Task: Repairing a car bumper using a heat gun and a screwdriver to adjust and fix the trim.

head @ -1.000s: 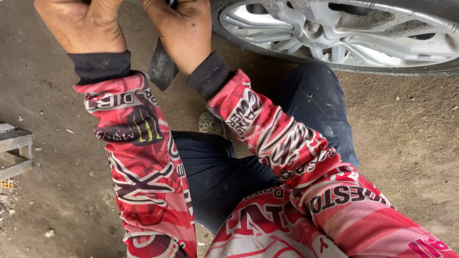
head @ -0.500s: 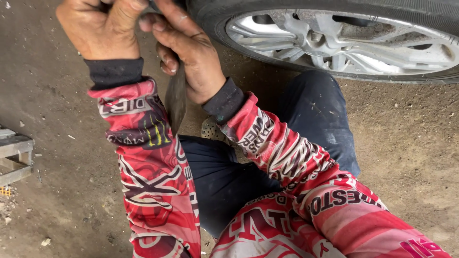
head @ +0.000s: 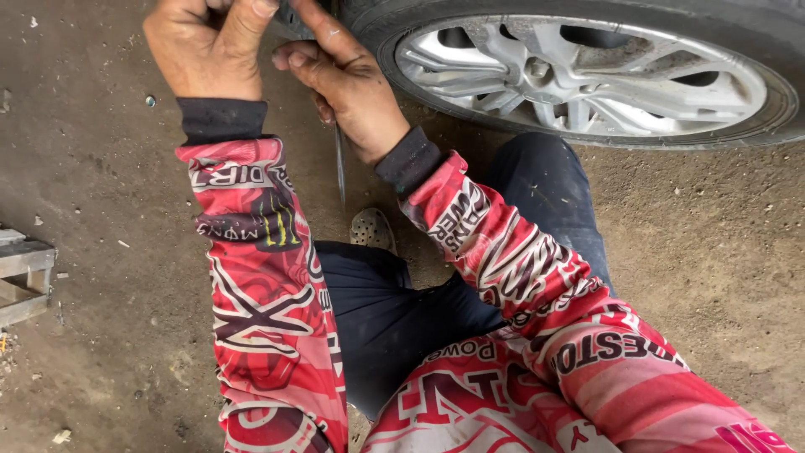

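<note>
Left hand [head: 210, 50] fisted, contents hidden; right hand [head: 348, 88] curled round thin metal tool [head: 340, 172], far edge, beside tyre [head: 587, 75]. Work mid-way.

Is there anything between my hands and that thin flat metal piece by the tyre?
Nothing visible. The right hand already grips the thin metal strip, which hangs below it, and the left hand is closed beside it near the tyre.

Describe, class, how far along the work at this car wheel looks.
Done: nothing finished shows; the wheel stands fitted, tyre on the ground. In hand: the left hand and right hand work together by the tyre's edge, the right holding a thin dark strip. What remains cannot be told.
</note>
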